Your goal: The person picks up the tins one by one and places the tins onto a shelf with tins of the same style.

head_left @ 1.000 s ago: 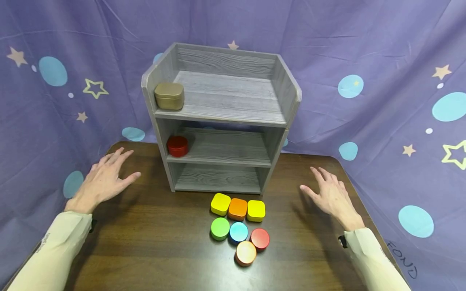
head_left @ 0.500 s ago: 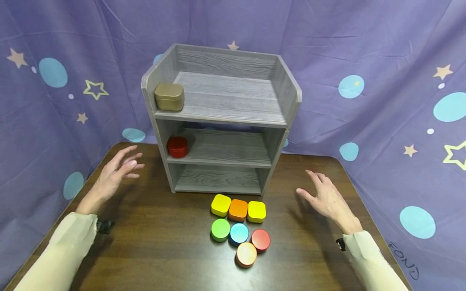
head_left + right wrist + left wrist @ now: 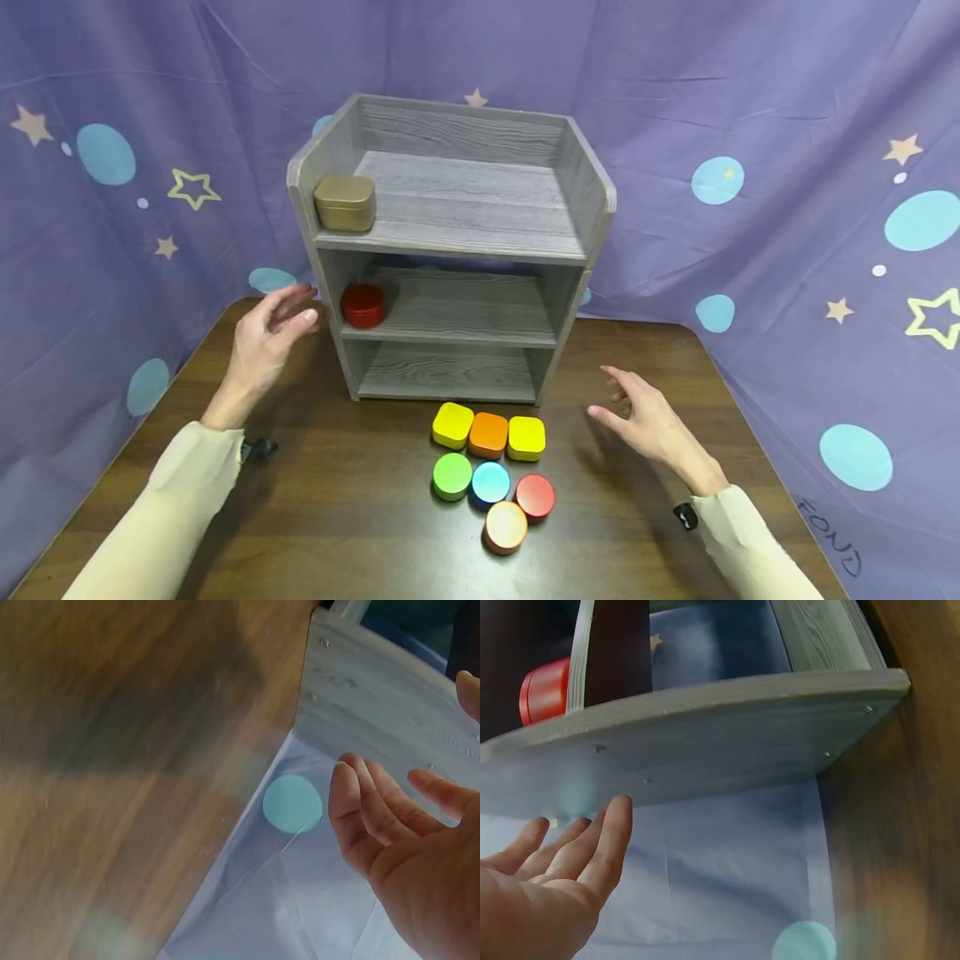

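My left hand [image 3: 264, 342] hovers just left of the grey wooden shelf unit [image 3: 450, 249], its fingers relaxed and holding nothing. In the left wrist view those fingers [image 3: 607, 851] point at the unit's outer side panel. Nearest to it, a round red tin [image 3: 364, 306] stands at the left end of the middle shelf. A gold rectangular tin [image 3: 345, 204] sits on the top shelf's left corner. My right hand [image 3: 648, 421] is over the table right of the unit, fingers loosely bent around nothing. The right wrist view shows this hand [image 3: 427, 855] beside the unit's other side panel.
Before the unit lie two yellow tins [image 3: 453, 425] [image 3: 527, 437] with an orange tin [image 3: 488, 434] between them. Closer are round green [image 3: 452, 476], blue [image 3: 491, 484], red [image 3: 535, 497] and copper-orange [image 3: 506, 527] tins. A purple patterned curtain [image 3: 660, 100] surrounds the brown table [image 3: 360, 533].
My left hand has moved right, toward the shelf unit's left side, and turned with its fingers bending. My right hand has drifted left and slightly down. The tins stay where they were.
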